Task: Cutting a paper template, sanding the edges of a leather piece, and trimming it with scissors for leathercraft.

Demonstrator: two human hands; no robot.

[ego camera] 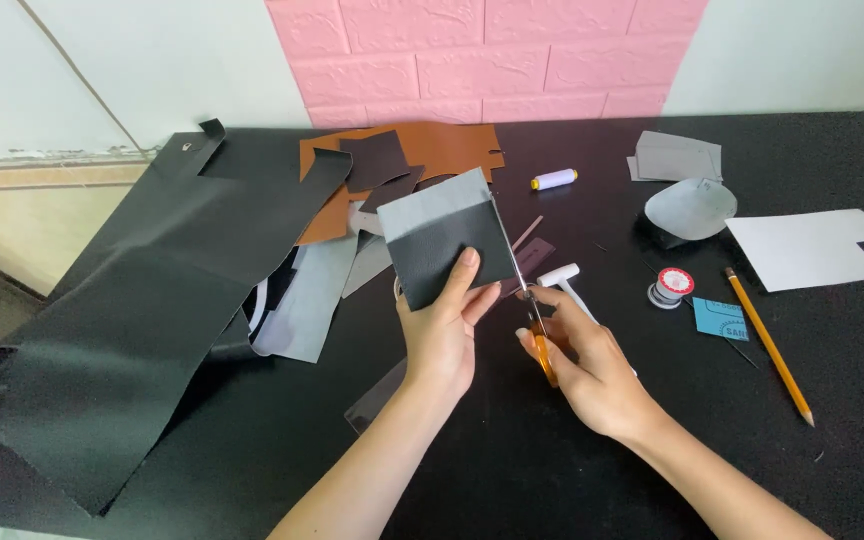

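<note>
Black-and-grey square leather piece (444, 240) stands upright above the black counter (512, 470), pinched by the left hand (439, 330); the right hand (582, 360) grips orange-handled scissors (527, 295), blades running along the piece's right edge.

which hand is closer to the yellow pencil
Right. The right hand, holding the scissors, sits just left of the pencil with bare table between. The left hand, holding the dark square piece, is farther left.

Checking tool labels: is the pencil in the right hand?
No. The right hand grips orange-handled scissors; the pencil lies on the table.
</note>
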